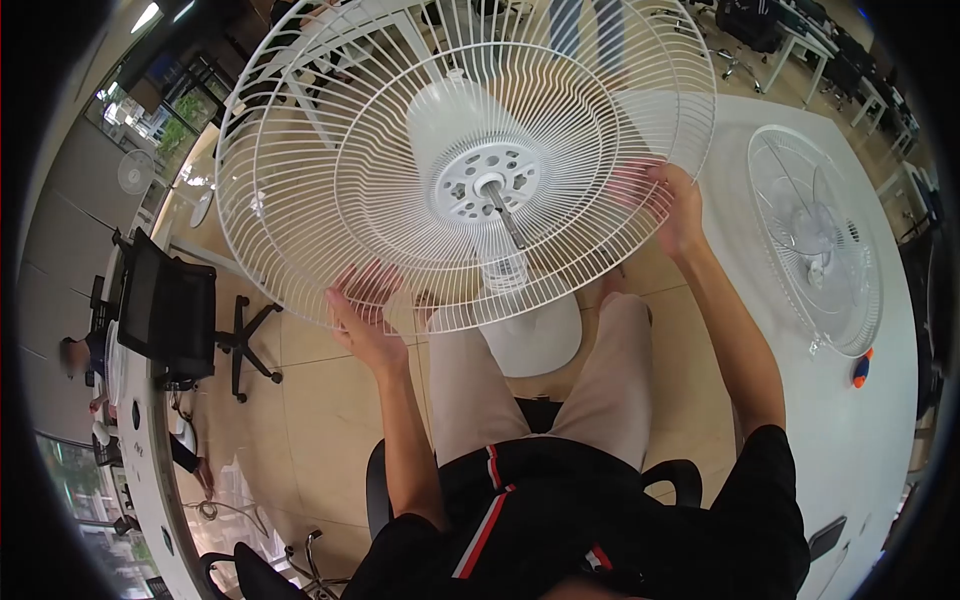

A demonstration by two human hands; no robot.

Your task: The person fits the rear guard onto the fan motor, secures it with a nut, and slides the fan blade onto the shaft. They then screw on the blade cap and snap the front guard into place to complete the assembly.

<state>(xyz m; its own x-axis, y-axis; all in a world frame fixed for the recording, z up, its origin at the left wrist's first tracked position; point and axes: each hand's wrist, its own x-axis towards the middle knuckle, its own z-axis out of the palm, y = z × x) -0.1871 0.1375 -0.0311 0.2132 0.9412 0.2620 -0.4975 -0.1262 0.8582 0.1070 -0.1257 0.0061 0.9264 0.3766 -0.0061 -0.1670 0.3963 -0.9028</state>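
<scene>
A white wire rear fan grille (560, 292) is fitted around the white motor housing (455, 120) of a standing fan. The bare metal shaft (505, 220) points toward me from its centre. My left hand (372, 328) grips the grille's lower left rim, fingers behind the wires and thumb in front. On the right rim my right hand (672, 208) holds in the same way, its fingers partly hidden behind the wires. Below, the fan's white base (535, 340) stands on the floor between my legs.
To my right, a white table (740, 300) bears a front fan grille (815, 330) with a clear fan blade (808, 235), an orange-and-blue object (862, 368) and a phone (826, 537). A black office chair (170, 310) stands left. Another person (85, 355) is at the far left.
</scene>
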